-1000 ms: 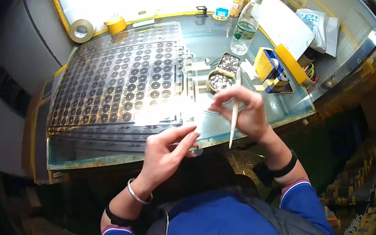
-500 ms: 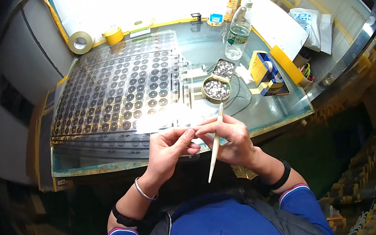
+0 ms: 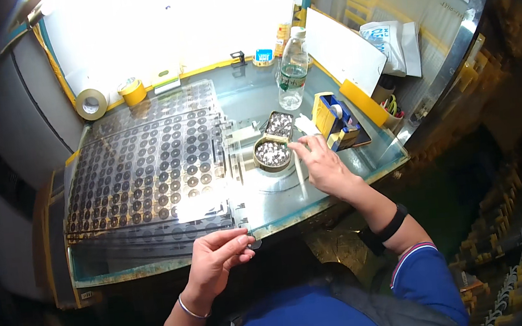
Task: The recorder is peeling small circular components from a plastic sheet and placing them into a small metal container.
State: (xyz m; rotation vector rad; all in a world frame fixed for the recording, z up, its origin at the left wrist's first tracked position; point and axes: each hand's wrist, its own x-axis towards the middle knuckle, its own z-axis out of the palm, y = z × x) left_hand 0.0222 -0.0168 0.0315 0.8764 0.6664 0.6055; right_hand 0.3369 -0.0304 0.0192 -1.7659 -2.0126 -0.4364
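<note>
My right hand point(image 3: 328, 167) is over the table at the right rim of a round tin point(image 3: 272, 155). Its thumb and fingers are closed on a slim white pen-like tool point(image 3: 300, 175), seen partly beside the fingers. Small white and dark bits fill the tin, and a squarish tin point(image 3: 280, 124) of similar bits touches it behind. At the table's front edge my left hand point(image 3: 217, 257) pinches with thumb and forefinger. A small, clear, roundish piece point(image 3: 255, 244) shows at its fingertips; its kind is too small to make out.
Clear sheets printed with rows of dark rings point(image 3: 152, 155) cover the table's left. A water bottle point(image 3: 293, 73) stands behind the tins, a blue and yellow tape dispenser point(image 3: 336, 120) to their right. Tape rolls point(image 3: 91, 104) sit at the back left, before a bright panel point(image 3: 176, 25).
My hands have parted. The right one has moved forward and right to the tins with the white tool; the left has stayed back, lower in view. The whole view has shifted too.
</note>
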